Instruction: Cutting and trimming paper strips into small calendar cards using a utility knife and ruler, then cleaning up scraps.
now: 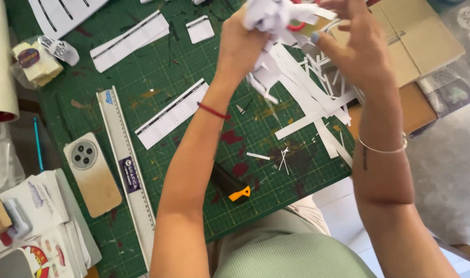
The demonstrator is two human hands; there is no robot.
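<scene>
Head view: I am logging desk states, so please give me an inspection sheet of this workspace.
Surface: green gridded cutting mat, paint-stained.
Job's things: crumpled white paper wad; loose white paper strips beneath.
Clutter: long metal ruler, face-down gold phone, black-and-orange utility knife, printed white slips, red-handled scissors.
Grippers: left hand grips the wad; right hand touches strips, grip unclear.
Cables: nothing seen.
Surroundings: brown cardboard sheet, sticker sheets.
</scene>
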